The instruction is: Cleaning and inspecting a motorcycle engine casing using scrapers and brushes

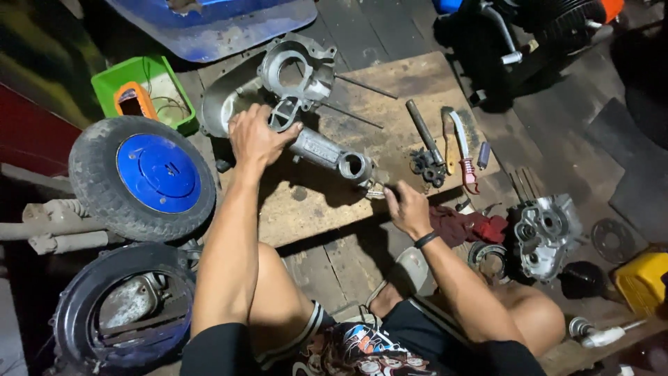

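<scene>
A grey metal engine casing [306, 90] lies on a worn wooden board [390, 76] on the floor in front of me. My left hand [256, 136] grips the casing at its middle. My right hand [407, 207] is closed around a small dark part near the casing's round lower end [355, 166]; what it holds is too small to name. I sit with bare knees on either side of the board.
A wheel with a blue hub [142, 177] and a bare tyre [122, 310] lie at left. A green tray [142, 90] is behind them. Hand tools [445, 143], a red rag [470, 226], a second engine casing [546, 233] and a yellow container [643, 278] sit at right.
</scene>
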